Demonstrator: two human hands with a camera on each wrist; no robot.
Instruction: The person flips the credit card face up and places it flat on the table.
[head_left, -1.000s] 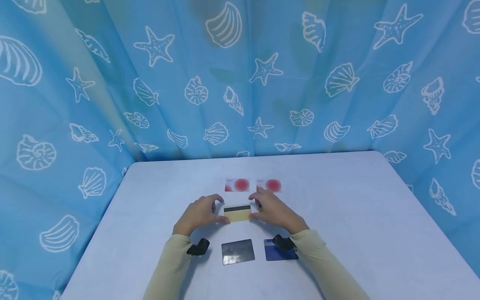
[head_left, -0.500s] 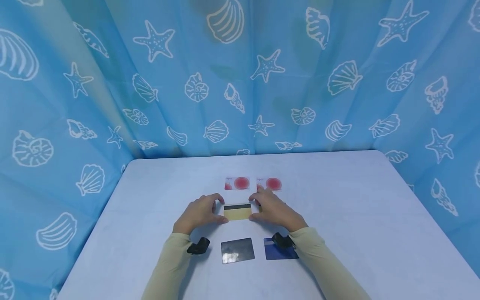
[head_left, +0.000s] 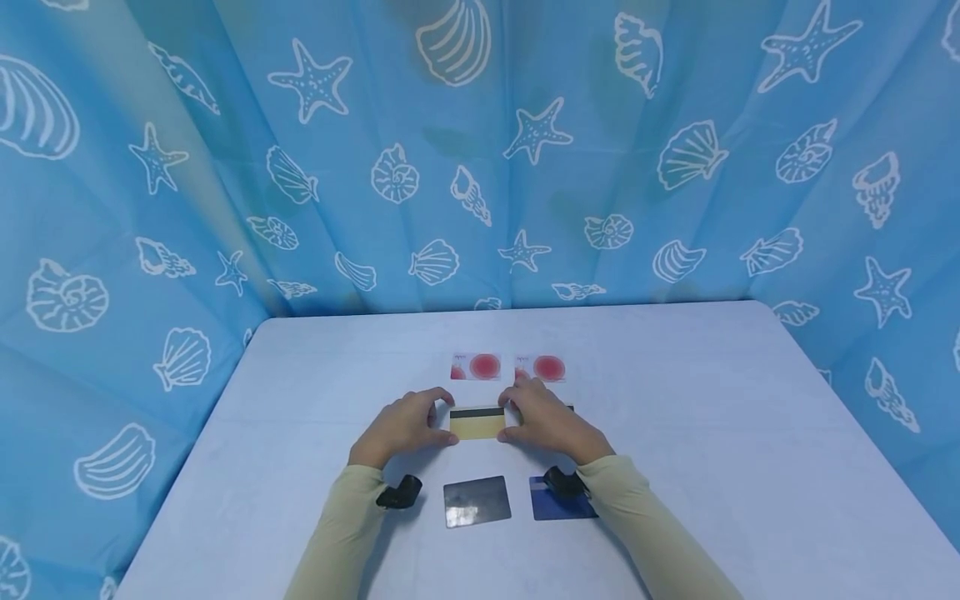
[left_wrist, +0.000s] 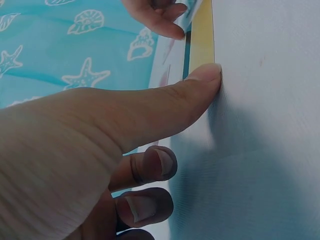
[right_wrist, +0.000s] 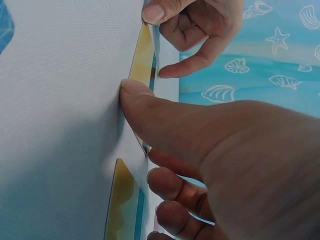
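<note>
At the yellow card's [head_left: 477, 427] left end, the left hand [head_left: 399, 423] pinches it between thumb and finger. The card is on the table [head_left: 690, 400], a dark stripe along its far side. The right hand [head_left: 553, 423] pinches its right end.

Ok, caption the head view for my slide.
Left hand and right hand hold opposite ends of a rectangular yellow, black-striped card at a white table.

A rectangular yellow card [head_left: 477, 426] with 1 black stripe is pinched at its 2 short ends. The stripe is set toward the far side.
</note>
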